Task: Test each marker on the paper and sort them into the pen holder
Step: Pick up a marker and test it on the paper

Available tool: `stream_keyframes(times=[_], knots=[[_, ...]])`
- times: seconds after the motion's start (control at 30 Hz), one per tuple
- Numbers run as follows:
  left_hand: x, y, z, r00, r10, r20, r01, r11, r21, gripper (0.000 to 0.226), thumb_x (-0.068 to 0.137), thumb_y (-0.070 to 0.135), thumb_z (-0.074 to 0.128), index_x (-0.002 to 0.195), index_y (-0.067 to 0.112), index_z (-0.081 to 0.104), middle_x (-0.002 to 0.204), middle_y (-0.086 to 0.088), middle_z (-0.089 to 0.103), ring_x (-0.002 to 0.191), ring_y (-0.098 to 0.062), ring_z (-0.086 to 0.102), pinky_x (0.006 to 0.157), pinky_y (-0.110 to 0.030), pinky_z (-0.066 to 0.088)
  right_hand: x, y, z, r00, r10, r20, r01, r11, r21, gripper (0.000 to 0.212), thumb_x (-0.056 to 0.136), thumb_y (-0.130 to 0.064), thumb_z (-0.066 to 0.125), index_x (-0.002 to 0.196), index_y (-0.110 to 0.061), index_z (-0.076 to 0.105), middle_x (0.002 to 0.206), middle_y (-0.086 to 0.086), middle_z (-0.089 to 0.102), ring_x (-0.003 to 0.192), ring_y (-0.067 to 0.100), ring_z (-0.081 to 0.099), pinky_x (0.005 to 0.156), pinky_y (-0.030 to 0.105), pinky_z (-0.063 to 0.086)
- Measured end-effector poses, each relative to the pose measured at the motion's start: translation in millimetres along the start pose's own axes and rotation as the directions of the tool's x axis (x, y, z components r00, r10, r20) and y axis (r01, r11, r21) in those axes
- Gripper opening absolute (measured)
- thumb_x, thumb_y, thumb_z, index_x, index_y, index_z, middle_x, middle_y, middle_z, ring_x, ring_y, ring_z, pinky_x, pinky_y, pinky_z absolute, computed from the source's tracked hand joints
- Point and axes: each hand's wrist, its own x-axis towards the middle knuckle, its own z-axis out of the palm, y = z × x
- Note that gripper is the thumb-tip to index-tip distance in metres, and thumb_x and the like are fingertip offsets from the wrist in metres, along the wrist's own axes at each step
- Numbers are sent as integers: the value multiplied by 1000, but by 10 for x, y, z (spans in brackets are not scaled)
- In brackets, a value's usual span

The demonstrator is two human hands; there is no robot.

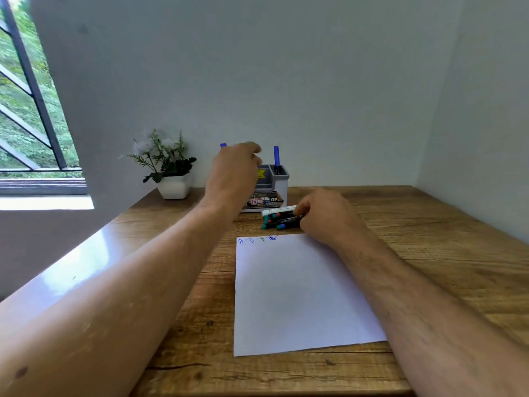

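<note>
Markers are what we sort here, but we start with what carries them: the wooden worktop (415, 253), brown and grained, running back to a pale wall. On it lies the white paper (297, 293), its near edge towards us, with a row of small scribbles (257, 240) in blue and green along its far edge.

Behind the paper stands the pen holder (279, 179), a grey and white box with several compartments and a printed label on its front. One blue marker (276, 157) stands upright in its right rear compartment. To the left of the holder we see a small white pot with a flowering plant (166, 164), near the window.

Just beyond the paper's far edge lies the pile of markers (279, 217): one white-bodied on the far side, the others dark, with green, red and blue ends, all lying roughly side by side and touching.

Our left hand (233, 173) is raised in front of the holder's left part, back of the hand towards us, fingers curled round another blue marker (223, 145), of which only the tip shows above the knuckles. Our right hand (323, 213) rests low on the worktop at the right end of the pile, fingers bent down onto the markers; we cannot tell whether it grips one or only touches them. Both forearms are bare and stretch forward.
</note>
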Motion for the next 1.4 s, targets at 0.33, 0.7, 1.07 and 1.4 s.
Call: stream_keyframes(times=[0.33, 0.7, 1.07, 1.4], knots=[[-352, 57, 207, 984, 36, 176, -48, 997, 64, 28, 99, 8, 50, 117, 15, 71, 100, 0, 73, 82, -8, 58, 70, -12, 42, 48, 35, 96, 982, -189, 31, 191, 966, -172, 24, 86, -25, 72, 106, -36, 78, 115, -3, 72, 105, 21, 64, 87, 31, 51], [-423, 48, 114, 991, -93, 101, 110, 978, -177, 24, 101, 19, 53, 118, 19, 70, 102, 3, 71, 92, -9, 64, 90, -29, 54, 92, 25, 33, 954, -286, -87, 289, 957, 23, 18, 96, -30, 61, 111, -26, 68, 107, -4, 51, 92, 11, 50, 77, 24, 38], [-468, 97, 66, 945, -170, 278, 301, 781, -547, 30, 101, 42, 49, 107, 21, 71, 104, -7, 72, 93, -23, 70, 81, -43, 61, 30, -57, -184, 944, 108, -313, 259, 348, 901, 33, 95, -2, 56, 115, -23, 42, 98, 10, 62, 59, 20, 66, 59, 37, 60], [-357, -93, -41, 859, -346, 378, 464, 211, -861, 25, 95, 2, 59, 120, 6, 63, 107, -14, 72, 95, -19, 74, 78, -28, 61, 67, -3, -52, 986, -32, -165, 124, 800, 586, 24, 85, -7, 74, 102, -24, 75, 75, -6, 69, 61, 2, 62, 59, 18, 51]])
